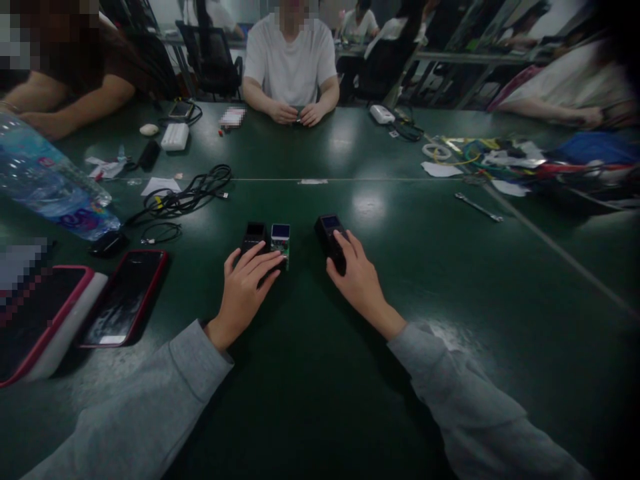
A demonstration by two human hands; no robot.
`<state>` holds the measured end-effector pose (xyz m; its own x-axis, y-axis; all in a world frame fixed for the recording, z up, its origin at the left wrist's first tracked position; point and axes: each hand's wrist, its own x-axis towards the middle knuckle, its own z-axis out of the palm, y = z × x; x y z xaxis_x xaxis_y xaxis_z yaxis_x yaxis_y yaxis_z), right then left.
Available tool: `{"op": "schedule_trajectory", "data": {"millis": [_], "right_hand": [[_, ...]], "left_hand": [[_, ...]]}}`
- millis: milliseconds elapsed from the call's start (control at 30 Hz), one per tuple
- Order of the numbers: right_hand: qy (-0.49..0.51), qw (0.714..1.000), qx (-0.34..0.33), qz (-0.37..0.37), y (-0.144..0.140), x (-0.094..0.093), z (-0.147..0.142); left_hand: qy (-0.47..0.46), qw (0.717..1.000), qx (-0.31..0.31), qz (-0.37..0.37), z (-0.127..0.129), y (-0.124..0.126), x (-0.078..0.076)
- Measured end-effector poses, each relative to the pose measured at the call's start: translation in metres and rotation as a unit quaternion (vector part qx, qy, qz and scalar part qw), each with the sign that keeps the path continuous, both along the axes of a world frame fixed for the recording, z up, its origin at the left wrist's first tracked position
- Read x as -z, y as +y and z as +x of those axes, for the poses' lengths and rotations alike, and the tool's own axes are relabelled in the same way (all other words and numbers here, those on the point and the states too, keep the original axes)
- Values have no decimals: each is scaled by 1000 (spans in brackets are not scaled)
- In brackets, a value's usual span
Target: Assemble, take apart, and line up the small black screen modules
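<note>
My left hand (249, 280) reaches over a black handheld device (256, 230) and a small circuit board with a screen (281, 232), which sit side by side on the dark green table. Its fingers are stretched out and spread across their lower parts, hiding much of both. A second black device (329, 223) with a small screen lies a little to the right, tilted. My right hand (361, 277) is closed around its lower end, thumb on the near side and fingers over the top.
Left of my hands are a red-edged phone (125, 300), a large plastic bottle (55, 177) and coiled black cables (195, 190). A wrench (479, 207) and a heap of wires (530, 163) lie to the right. Across the table sits a person in a white shirt (293, 63).
</note>
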<state>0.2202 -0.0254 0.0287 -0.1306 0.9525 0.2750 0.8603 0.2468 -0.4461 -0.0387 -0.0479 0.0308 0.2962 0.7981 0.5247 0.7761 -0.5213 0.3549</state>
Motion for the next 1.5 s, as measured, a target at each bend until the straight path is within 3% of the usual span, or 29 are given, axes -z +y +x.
{"op": "schedule_trajectory", "data": {"millis": [367,533,633,867,1200,1367,1500], "right_hand": [[-8,1000,1,3,-1,0,0],[-4,1000,-7,5,1,2,1],[-4,1000,-3,17,1,3,2],[-12,998,36,51,3,7,5],[27,988,69,132,-6,-5,1],[-5,986,3,164,-21,-12,-17],[-15,991,-44,123,-20,-5,-35]], "left_hand": [[11,1000,5,16,7,5,-1],[-33,996,-77,14,-1,4,-1],[-56,994,-96,-7,-9,4,-1],[-57,998,-37,-18,-21,8,2],[-55,998,-33,5,-15,9,2],[-55,998,-33,7,-15,10,3],[-55,998,-35,10,-15,11,4]]}}
